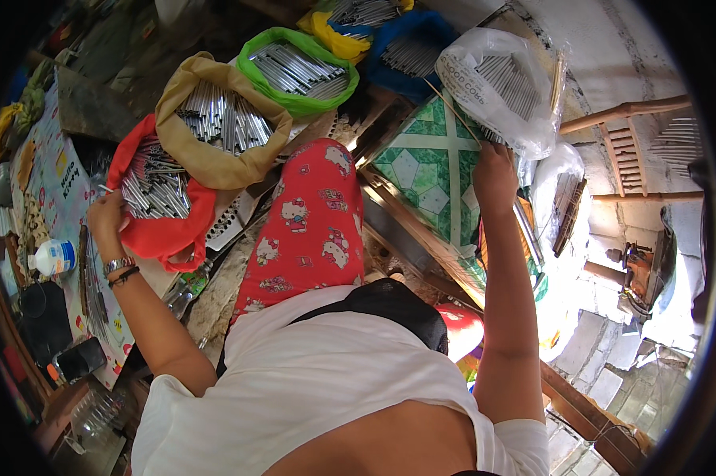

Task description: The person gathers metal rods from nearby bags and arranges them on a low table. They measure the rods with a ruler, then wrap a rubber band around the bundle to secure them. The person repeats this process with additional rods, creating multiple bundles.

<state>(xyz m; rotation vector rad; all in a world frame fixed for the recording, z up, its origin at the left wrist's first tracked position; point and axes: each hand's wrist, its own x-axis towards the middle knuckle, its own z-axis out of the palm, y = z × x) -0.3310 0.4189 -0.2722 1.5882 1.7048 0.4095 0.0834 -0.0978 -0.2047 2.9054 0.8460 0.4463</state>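
While the right hand (497, 174) reaches forward, the left arm (161, 329) bends

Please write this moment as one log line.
Left hand: at rim of red bag | right hand: holding thin stick, near white plastic bag | red bag: contains silvery rods

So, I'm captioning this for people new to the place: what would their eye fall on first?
Probably the arc of open bags packed with slim silvery rods, from the red bag at left to the translucent plastic bag at upper right. Next would come the bright red patterned trousers in the middle. Then the hands, spread wide: the left hand at the red bag's rim, the right hand by the translucent bag's lower edge.
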